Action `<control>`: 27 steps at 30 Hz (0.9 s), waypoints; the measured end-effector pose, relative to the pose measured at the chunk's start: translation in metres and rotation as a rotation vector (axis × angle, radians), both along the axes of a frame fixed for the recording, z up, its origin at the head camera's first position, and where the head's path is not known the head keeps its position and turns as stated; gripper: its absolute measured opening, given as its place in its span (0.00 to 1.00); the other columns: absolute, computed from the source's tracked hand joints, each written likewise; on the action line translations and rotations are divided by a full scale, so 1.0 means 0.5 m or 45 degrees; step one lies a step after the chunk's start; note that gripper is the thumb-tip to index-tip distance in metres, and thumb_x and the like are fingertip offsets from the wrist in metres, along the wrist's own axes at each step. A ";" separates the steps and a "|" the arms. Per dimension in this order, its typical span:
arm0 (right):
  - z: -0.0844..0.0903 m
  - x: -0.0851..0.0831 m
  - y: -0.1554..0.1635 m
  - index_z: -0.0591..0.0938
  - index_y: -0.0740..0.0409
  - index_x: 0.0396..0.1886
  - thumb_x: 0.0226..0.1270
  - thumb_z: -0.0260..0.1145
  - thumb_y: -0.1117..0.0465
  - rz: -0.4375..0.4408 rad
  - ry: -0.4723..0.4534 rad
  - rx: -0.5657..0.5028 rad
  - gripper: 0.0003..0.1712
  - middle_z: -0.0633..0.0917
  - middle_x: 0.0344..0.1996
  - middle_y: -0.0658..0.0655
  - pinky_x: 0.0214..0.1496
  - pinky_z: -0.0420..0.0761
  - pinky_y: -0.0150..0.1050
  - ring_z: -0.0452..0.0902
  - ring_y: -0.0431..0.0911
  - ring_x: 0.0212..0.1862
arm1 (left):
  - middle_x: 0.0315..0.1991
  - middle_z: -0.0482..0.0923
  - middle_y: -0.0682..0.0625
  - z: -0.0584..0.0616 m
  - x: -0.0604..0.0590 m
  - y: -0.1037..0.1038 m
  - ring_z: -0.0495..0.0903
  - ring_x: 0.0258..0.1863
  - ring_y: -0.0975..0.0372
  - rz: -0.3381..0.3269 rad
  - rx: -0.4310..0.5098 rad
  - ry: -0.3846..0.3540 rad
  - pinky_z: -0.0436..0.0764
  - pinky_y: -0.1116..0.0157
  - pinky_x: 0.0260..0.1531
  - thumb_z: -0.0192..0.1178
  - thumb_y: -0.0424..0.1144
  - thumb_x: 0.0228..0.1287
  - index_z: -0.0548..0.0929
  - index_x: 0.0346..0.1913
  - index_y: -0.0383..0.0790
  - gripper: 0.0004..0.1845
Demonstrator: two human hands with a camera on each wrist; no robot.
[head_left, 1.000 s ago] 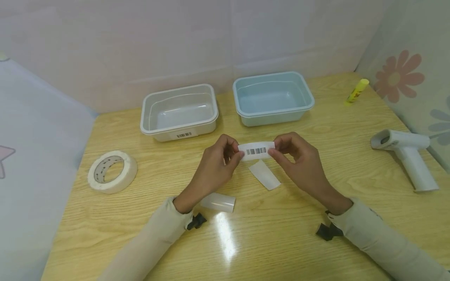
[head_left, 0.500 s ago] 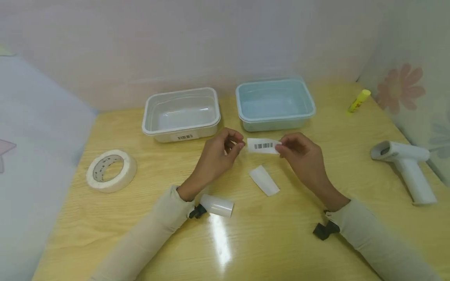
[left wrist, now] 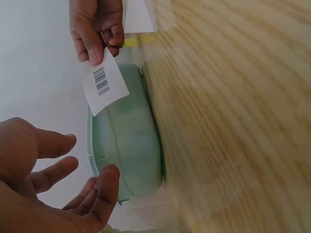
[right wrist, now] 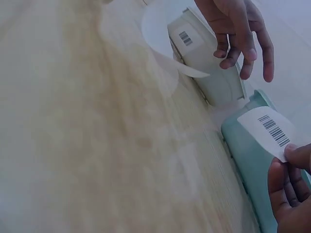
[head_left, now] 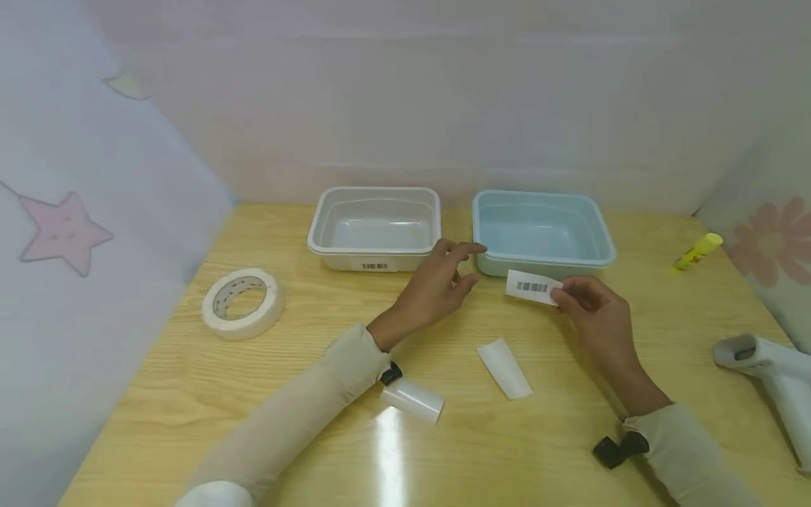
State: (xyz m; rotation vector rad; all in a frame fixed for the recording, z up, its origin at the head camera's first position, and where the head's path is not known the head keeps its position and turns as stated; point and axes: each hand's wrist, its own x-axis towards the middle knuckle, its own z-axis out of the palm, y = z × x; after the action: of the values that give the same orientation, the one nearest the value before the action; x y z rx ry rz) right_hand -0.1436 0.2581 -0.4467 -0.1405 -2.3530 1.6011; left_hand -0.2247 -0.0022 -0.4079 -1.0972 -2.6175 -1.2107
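Observation:
Between thumb and fingers, my right hand (head_left: 598,320) pinches one end of a white barcode label (head_left: 531,287). The label hangs in front of the light blue plastic tub (head_left: 545,268), its printed side facing me. My left hand (head_left: 437,285) holds nothing; its fingers are spread, with the index fingertip right at the blue tub's near left corner. In the left wrist view, the blue tub (left wrist: 129,141) lies beyond the spread fingers. To the left stands a grey-white plastic tub (head_left: 345,262) with a barcode label (head_left: 375,267) on its front side.
A loose white paper piece (head_left: 505,368) and a curled glossy strip (head_left: 413,401) lie on the wooden table (head_left: 304,436). A roll of white tape (head_left: 269,310) sits at left. At right are a yellow glue stick (head_left: 698,252) and a white barcode scanner (head_left: 776,373).
My left hand has let go of the label and reached right and forward to the blue tub's corner. My right hand has carried the label toward that tub. The head view has shifted.

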 end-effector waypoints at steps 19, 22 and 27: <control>-0.041 -0.038 0.010 0.79 0.65 0.43 0.56 0.70 0.59 -0.120 -0.031 -0.191 0.18 0.80 0.39 0.59 0.35 0.81 0.33 0.80 0.48 0.37 | 0.55 0.66 0.57 -0.020 -0.050 0.062 0.69 0.38 0.71 0.027 -0.325 0.306 0.70 0.73 0.33 0.61 0.45 0.61 0.72 0.56 0.48 0.20; -0.045 -0.041 0.007 0.78 0.68 0.41 0.54 0.71 0.61 -0.129 -0.007 -0.308 0.18 0.80 0.37 0.60 0.35 0.81 0.34 0.80 0.49 0.37 | 0.51 0.68 0.56 -0.026 -0.053 0.073 0.69 0.42 0.69 0.019 -0.358 0.315 0.70 0.74 0.35 0.61 0.46 0.61 0.70 0.55 0.47 0.21; -0.049 -0.042 0.004 0.77 0.70 0.43 0.54 0.71 0.63 -0.100 0.014 -0.434 0.20 0.79 0.40 0.62 0.36 0.81 0.36 0.79 0.50 0.38 | 0.44 0.67 0.55 -0.031 -0.056 0.088 0.67 0.41 0.64 0.047 -0.400 0.367 0.67 0.71 0.43 0.60 0.49 0.62 0.69 0.51 0.44 0.20</control>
State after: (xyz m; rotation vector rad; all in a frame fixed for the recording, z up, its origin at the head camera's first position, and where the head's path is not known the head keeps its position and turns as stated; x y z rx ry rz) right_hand -0.1645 0.2601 -0.4711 -0.2903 -2.0195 1.9432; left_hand -0.2525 0.0419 -0.4233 -1.1591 -2.6368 -0.5898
